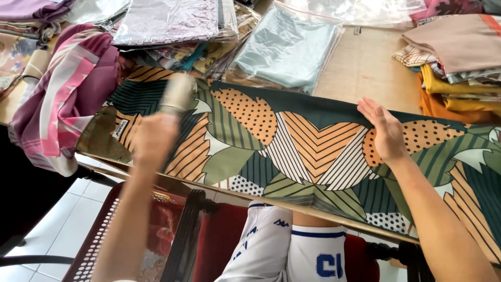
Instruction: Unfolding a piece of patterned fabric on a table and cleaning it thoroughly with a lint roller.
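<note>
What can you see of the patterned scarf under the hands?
The patterned scarf is thin, smooth fabric, dark green with orange, cream and olive leaf shapes, stripes and dots. It lies folded in a long band along the table's near edge, a small label at its left end. The right hand presses flat on it; the blurred left hand is over its left part.

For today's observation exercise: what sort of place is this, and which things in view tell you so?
Probably a scarf or textile packing workspace. A patterned scarf lies folded on the table, folded cloth in clear plastic bags is piled behind it, and more folded fabrics are stacked to one side.
</note>
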